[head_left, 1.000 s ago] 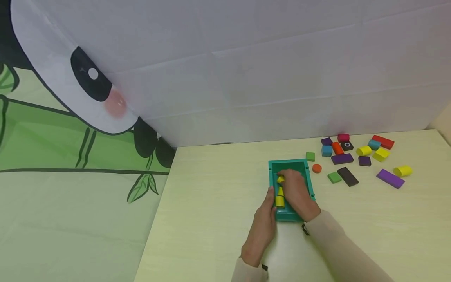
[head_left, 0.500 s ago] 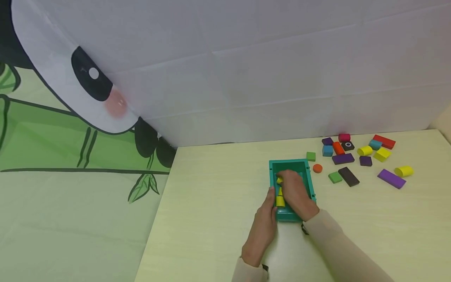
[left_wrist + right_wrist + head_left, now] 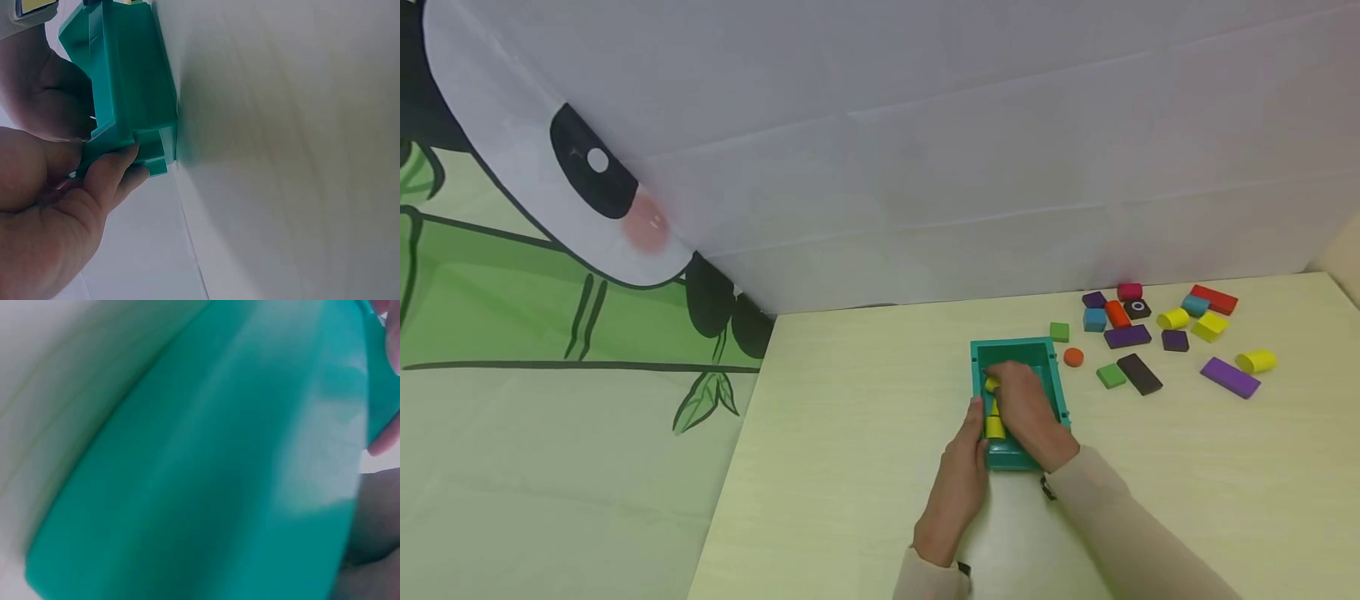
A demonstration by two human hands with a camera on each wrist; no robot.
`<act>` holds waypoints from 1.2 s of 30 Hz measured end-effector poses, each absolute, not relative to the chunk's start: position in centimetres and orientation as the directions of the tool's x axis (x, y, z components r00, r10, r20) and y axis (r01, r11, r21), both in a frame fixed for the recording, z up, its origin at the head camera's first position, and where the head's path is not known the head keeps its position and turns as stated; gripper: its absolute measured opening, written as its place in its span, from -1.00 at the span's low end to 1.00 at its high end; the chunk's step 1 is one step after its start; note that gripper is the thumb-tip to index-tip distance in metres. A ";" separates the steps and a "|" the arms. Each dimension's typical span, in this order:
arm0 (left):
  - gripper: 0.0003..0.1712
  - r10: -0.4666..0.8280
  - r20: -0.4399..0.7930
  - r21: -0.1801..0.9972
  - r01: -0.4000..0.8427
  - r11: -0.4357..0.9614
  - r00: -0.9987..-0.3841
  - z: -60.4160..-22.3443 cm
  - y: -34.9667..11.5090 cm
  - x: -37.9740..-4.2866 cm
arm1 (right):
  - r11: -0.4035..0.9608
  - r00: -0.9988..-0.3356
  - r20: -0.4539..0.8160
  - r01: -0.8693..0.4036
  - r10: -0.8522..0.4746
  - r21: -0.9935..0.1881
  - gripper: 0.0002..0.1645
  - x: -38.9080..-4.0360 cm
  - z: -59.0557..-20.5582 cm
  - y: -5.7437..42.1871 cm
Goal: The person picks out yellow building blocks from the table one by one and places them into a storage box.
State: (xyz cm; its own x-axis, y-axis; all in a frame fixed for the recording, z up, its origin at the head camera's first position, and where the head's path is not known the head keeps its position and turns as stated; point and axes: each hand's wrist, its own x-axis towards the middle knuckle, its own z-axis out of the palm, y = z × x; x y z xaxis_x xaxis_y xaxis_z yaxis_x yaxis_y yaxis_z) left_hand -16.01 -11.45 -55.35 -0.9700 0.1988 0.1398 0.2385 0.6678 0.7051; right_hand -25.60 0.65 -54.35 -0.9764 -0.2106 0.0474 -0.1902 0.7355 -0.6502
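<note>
A teal plastic box (image 3: 1011, 343) stands on the table. My left hand (image 3: 957, 477) grips its left wall, fingers against the outside in the left wrist view, where the box (image 3: 140, 69) shows its outer side. Inside the box, my right hand (image 3: 1028, 410) pinches a yellow block (image 3: 992, 384) near the left wall; its shape is partly hidden by the fingers. Below it, a yellow cylinder (image 3: 995, 427) and a narrower yellow piece (image 3: 996, 407) lie in line along that wall. In the right wrist view, the box's teal wall (image 3: 187, 475) hides most of the right hand.
Several loose blocks lie right of the box, among them a small green block (image 3: 1059, 332), an orange disc (image 3: 1073, 357), a dark flat block (image 3: 1140, 375), a purple block (image 3: 1229, 378) and a yellow cylinder (image 3: 1256, 361). A printed cloth (image 3: 925, 167) hangs behind the table.
The right hand's fingertips and the pinched yellow block have shifted slightly left towards the box wall. The left hand and the box stay in place.
</note>
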 end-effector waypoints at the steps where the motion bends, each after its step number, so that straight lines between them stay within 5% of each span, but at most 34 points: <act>1: -0.33 0.199 0.141 0.706 0.239 0.667 -0.970 -55.3 -11.5 -16.0 | 0.735 -0.977 0.044 -0.186 -0.208 -0.652 -0.64 -25.5 -54.2 0.6; 8: -0.33 0.203 0.167 0.707 0.260 0.657 -0.965 -55.3 -11.5 -15.9 | 0.725 -0.979 0.020 -0.163 -0.203 -0.670 -0.64 -24.9 -53.0 0.5; 36: -0.30 0.171 0.081 0.746 0.173 0.643 -0.982 -55.4 -11.3 -15.8 | 0.682 -0.960 0.253 -0.263 -0.118 -0.682 -0.66 -25.6 -48.5 6.5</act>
